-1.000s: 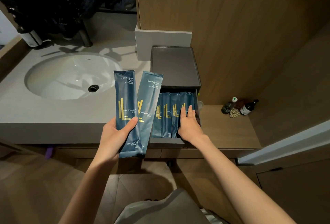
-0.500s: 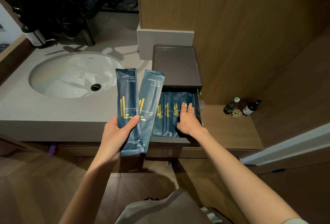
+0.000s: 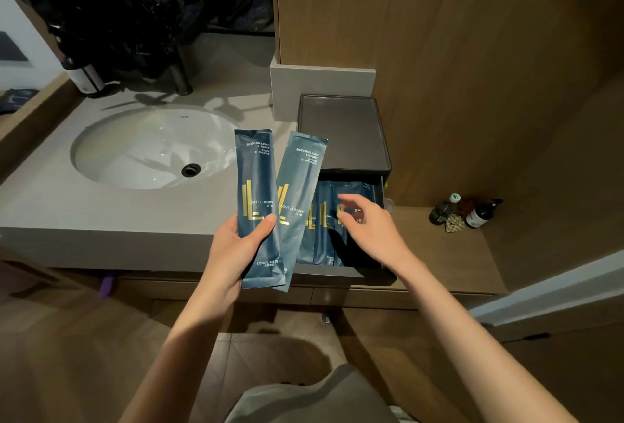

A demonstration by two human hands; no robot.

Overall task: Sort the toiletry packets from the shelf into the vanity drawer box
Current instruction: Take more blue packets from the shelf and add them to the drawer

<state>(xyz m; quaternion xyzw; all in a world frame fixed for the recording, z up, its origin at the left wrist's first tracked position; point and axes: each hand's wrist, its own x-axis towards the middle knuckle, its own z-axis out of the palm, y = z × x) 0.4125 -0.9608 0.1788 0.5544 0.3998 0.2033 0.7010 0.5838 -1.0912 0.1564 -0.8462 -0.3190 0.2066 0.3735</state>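
Note:
My left hand [image 3: 233, 247] grips two long dark-blue dental kit packets [image 3: 256, 199] fanned apart, thumb across the front one, in front of the counter edge. The dark drawer box [image 3: 344, 134] stands on the counter to the right with its drawer [image 3: 337, 272] pulled out. Several matching packets [image 3: 324, 227] lie side by side in the drawer. My right hand [image 3: 371, 230] hovers just above those packets, fingers loosely spread and holding nothing, slightly blurred.
A white basin [image 3: 148, 149] is set in the grey counter [image 3: 50, 206] at left, with a dark tap [image 3: 180, 75] behind it. Small bottles [image 3: 472, 211] stand on the lower wooden ledge at right. Wooden panels rise behind the box.
My right hand has lifted off the packets in the drawer and shifted left toward my left hand. The left hand still holds its two packets.

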